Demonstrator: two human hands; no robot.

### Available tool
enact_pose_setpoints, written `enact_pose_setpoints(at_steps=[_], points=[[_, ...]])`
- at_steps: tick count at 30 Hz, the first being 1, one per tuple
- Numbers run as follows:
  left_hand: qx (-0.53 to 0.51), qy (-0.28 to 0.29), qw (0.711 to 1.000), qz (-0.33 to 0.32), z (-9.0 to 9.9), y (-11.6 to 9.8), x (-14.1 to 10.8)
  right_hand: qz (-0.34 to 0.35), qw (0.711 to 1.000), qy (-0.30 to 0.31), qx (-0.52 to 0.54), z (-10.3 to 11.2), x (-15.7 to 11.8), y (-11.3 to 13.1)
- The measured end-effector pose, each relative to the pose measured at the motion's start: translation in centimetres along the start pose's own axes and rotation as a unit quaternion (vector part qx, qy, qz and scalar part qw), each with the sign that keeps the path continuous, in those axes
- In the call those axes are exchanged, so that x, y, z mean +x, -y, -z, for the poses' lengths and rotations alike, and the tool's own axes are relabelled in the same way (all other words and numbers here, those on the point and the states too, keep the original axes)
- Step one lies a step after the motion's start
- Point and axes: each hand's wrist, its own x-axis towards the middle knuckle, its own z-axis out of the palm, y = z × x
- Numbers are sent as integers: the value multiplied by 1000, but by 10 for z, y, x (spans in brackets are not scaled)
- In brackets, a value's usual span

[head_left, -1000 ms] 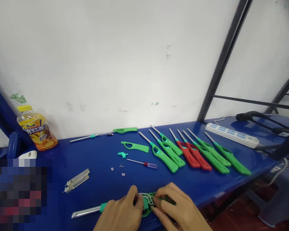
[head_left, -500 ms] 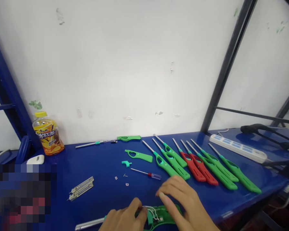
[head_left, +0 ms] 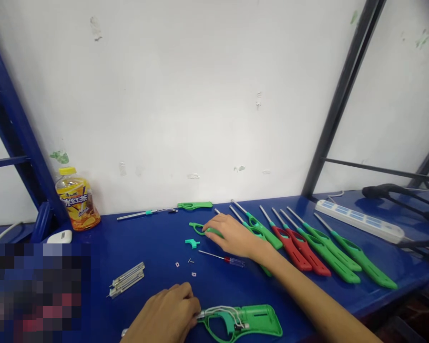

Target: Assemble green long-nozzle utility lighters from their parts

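My left hand (head_left: 169, 309) is closed around the barrel end of a gas lighter at the front of the table. The lighter's lower green casing half (head_left: 264, 321) lies open, showing white wires (head_left: 218, 309) and a teal trigger (head_left: 229, 321). Farther back, my right hand (head_left: 232, 233) has its thumb and fingers around another green lighter casing half (head_left: 198, 228), and it hides much of that piece. Just in front lie a loose teal trigger (head_left: 192, 243) and a screwdriver (head_left: 221, 257) with a red and clear handle.
Assembled green and red lighters (head_left: 293, 247) lie in a row on the right, before a white power strip (head_left: 359, 221). Metal tubes (head_left: 127, 279), small screws (head_left: 190, 260), a metal rod assembly (head_left: 146, 213), another green casing (head_left: 195, 206) and a drink bottle (head_left: 78, 200) are also on the table.
My right hand has left the open lighter and moved up and back onto the green casing half. My left hand has shifted slightly left along the lighter, uncovering more of its wires and trigger.
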Motion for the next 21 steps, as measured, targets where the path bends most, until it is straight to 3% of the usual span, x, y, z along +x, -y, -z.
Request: enact_pose_setpoints(at_steps=[5, 11, 15, 21], points=[[-22, 3, 1000, 12, -4, 0, 4, 4, 1000, -7, 3, -8, -9, 4], [-46, -2, 999, 18, -4, -3, 7, -10, 996, -83, 14, -12, -11, 32], [-65, 18, 996, 54, -3, -5, 10, 29, 994, -103, 25, -13, -11, 45], [-103, 21, 993, 61, -9, 0, 16, 62, 991, -116, 31, -10, -12, 42]])
